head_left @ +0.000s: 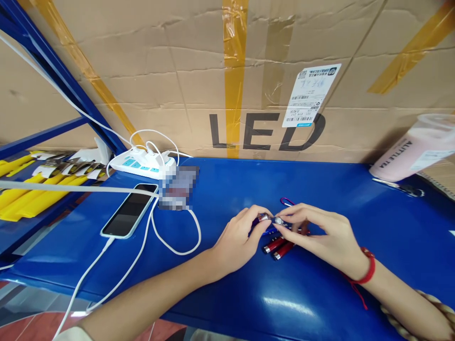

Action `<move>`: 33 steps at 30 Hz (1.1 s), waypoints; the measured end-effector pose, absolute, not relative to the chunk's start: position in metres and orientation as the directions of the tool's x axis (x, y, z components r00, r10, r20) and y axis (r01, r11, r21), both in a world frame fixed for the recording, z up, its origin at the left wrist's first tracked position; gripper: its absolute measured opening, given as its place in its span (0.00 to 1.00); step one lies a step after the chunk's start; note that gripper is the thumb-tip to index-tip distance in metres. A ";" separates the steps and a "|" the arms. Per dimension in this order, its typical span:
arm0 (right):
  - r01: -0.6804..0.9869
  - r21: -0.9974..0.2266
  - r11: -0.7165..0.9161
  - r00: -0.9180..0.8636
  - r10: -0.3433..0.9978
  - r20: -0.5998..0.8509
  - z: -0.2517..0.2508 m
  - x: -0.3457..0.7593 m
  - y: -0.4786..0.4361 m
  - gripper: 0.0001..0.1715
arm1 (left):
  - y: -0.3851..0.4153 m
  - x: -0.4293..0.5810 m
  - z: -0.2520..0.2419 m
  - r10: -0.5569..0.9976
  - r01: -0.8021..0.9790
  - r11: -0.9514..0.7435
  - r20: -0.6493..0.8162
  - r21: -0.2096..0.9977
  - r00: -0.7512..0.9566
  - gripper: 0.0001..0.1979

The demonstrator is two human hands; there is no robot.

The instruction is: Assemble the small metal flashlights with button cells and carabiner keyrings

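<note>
L hand: here we are, L hand (pixel 241 234) pinching a dark tube (pixel 263 218), thumb & fingers closed on it, silver end facing the R side.
R hand: R hand (pixel 325 229) right up beside it, fingertips closed on a small round silver pc (pixel 279 220); red bracelet (pixel 370 267) on the wrist.
Tubes: two red tubes (pixel 274 244) lying side by side on the blue tabletop (pixel 302 289), just under the hands, partly hidden by R fingers.
Clip: purple clip (pixel 286 201) just behind R fingertips; can't tell what it's attached to.
L side: phone (pixel 130 210) w/ white cable (pixel 199 232) nearby, power strip (pixel 142 163) behind.
R side: pink drink cup (pixel 401 149), keys (pixel 401 187) nr its base.
Back: big cardboard box (pixel 192 61), "LED" printed on it.
</note>
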State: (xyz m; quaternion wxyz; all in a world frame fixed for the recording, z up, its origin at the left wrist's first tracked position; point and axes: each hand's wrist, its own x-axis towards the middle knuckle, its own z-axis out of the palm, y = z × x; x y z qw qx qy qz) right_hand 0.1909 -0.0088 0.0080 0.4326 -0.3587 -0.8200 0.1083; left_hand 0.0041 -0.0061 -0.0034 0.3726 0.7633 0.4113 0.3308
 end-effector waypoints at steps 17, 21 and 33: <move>0.584 -0.170 0.794 -0.542 0.537 0.646 0.007 0.206 -0.006 0.10 | -0.009 0.004 -0.004 0.852 0.426 -0.463 0.257 0.777 0.456 0.05; 0.629 -0.146 0.763 -0.508 0.546 0.667 0.009 0.211 -0.005 0.11 | -0.009 0.005 -0.004 0.841 0.439 -0.487 0.269 0.755 0.469 0.06; 0.636 -0.112 0.763 -0.560 0.556 0.614 0.010 0.212 -0.005 0.14 | -0.006 0.005 -0.005 0.825 0.437 -0.519 0.297 0.734 0.480 0.08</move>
